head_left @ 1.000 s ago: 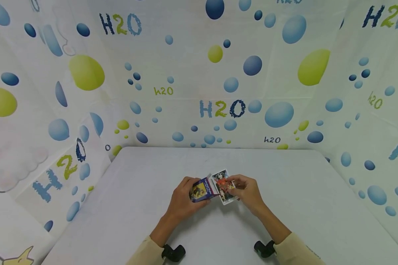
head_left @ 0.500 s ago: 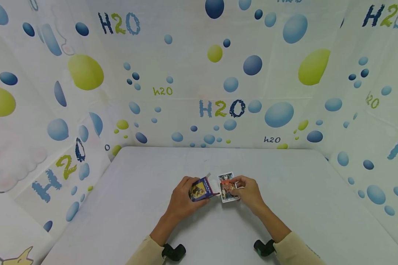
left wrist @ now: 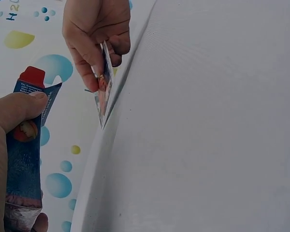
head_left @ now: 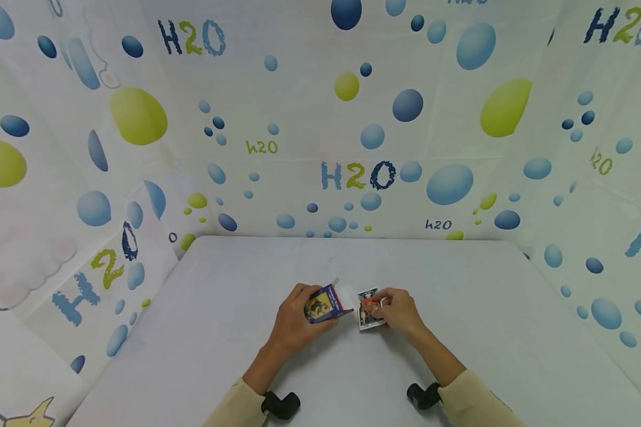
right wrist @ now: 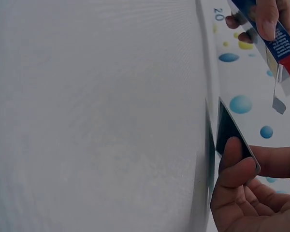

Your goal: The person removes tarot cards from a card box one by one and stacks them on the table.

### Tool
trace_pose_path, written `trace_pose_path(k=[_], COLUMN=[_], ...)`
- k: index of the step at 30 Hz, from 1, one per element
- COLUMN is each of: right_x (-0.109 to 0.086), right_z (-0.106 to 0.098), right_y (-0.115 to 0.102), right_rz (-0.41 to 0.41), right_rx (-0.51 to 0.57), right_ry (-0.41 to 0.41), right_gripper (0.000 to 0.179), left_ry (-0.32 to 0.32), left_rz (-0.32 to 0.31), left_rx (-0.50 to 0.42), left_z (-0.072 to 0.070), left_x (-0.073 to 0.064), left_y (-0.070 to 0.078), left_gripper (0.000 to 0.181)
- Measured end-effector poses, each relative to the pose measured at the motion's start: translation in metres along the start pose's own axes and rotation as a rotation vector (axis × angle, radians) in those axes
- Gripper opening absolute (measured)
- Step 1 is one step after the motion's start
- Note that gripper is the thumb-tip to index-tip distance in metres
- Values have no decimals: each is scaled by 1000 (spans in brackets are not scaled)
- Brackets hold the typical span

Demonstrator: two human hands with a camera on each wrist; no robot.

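My left hand grips a blue tarot card box with a yellow picture on its front. The box is tilted, its end flap standing open toward the right. In the left wrist view, the thumb presses the box near its red flap. Just right of the box, my right hand pinches a picture card between thumb and fingers, apart from the box. The card's dark back shows in the right wrist view. Whether it is one card or a thin stack, I cannot tell.
Both hands are above a white table. Behind it hangs a white cloth printed with blue and green spots and H2O lettering. Black wrist cameras sit at both sleeves.
The right hand has drawn the card away from the box's opening, rightward and slightly down, and the card now stands more upright in view. The left hand and box have barely moved.
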State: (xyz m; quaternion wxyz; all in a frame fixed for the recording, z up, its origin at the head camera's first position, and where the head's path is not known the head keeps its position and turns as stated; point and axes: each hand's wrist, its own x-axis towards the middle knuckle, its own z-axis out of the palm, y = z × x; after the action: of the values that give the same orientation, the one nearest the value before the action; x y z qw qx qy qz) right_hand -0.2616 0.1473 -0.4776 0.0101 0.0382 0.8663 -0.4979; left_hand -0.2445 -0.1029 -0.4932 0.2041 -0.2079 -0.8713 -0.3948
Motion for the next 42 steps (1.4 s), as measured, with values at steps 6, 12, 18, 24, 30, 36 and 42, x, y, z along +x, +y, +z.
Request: trace_pose_path(k=[6,12,18,24,30,36,42], right_x=[4,6,10,12,14,14,13], right_z=[0,2,3,3,3,2,0], right_y=[5,6,5,4,6,7,9], right_rz=[9,27,15,-35,-93,-119,-141], right_rx=[-11,-84,-197,-352,-454,-481,-496], right_ry=[-49,-86,-125,-119,-117,-128,-136], right_gripper=[27,30,41,47,50,50,49], left_ry=[0,0,2,4,-10,-6,-2], left_rz=[-20,-39,-43,-45,-70,-62,-56], left_rx=[7,14,6,-5,-1,-15,-2], left_z=[2,3,2,0,1,1,2], left_x=[1,1,1,2,3,3,3], left_y=[-3,-6,-7,-7,-9,-8,-9], left_gripper=[72,72,72,72,72,72,71])
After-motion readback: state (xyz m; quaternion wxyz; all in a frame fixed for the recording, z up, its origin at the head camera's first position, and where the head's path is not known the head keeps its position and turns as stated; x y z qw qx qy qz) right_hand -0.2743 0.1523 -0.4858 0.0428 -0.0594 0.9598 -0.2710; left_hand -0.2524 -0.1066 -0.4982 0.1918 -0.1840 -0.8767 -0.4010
